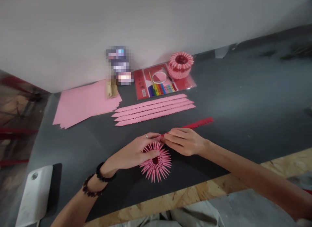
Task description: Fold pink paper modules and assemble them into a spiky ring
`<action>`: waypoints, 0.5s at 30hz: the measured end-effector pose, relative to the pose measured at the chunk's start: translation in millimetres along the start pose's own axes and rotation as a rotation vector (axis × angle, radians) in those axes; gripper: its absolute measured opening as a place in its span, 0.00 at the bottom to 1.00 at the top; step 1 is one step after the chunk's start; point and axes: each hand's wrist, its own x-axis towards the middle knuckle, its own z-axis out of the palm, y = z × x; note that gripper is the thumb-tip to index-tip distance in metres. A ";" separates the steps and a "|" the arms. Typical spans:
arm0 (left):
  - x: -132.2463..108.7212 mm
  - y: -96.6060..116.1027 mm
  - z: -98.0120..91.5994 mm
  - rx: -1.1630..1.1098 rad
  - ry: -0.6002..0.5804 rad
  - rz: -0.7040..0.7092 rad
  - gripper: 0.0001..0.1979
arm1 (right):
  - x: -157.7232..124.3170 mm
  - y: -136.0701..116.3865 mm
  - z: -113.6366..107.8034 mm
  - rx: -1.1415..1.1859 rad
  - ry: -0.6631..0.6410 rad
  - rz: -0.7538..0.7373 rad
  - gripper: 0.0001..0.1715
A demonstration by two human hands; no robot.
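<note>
Near the table's front edge, my left hand (143,150) grips a round, spiky ring of folded pink paper pieces (157,170), its thumb laid over the ring's middle. A ring and dark beaded bracelets are on that hand and wrist. Just to the right, my right hand (184,141) has its fingers closed on a strip of red folded paper pieces (200,123), whose far end sticks out up and to the right. Both hands' fingertips meet at the ring's upper edge, where the strip's near end is partly hidden by the fingers.
Several pink folded-paper strips (153,110) lie in rows beyond my hands. Pink sheets (83,105) with a small tan object (111,89) are at left. Behind stand a pink paper basket (180,65) on a red packet (140,85) and a pixelated item. A white device (36,194) sits front left.
</note>
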 end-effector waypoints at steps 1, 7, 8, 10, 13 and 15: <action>-0.2 -1.0 0.8 0.003 0.002 -0.002 0.13 | 0.1 -0.6 1.1 -0.001 0.015 0.023 0.07; -2.6 -11.8 3.7 0.033 0.101 -0.041 0.14 | -6.8 -0.5 2.7 -0.014 0.070 0.121 0.09; -3.8 -12.1 2.5 0.065 0.122 -0.058 0.16 | -9.4 1.3 1.6 -0.013 0.072 0.136 0.09; -5.9 -9.4 -0.2 0.130 0.109 -0.080 0.18 | -14.5 6.0 0.1 0.013 0.054 0.181 0.09; -6.4 -0.8 -1.2 0.258 -0.021 -0.058 0.21 | -17.3 12.9 3.2 0.023 0.000 0.260 0.11; -5.8 3.6 -0.7 0.320 -0.038 -0.031 0.20 | -14.7 15.3 7.7 0.003 -0.057 0.295 0.11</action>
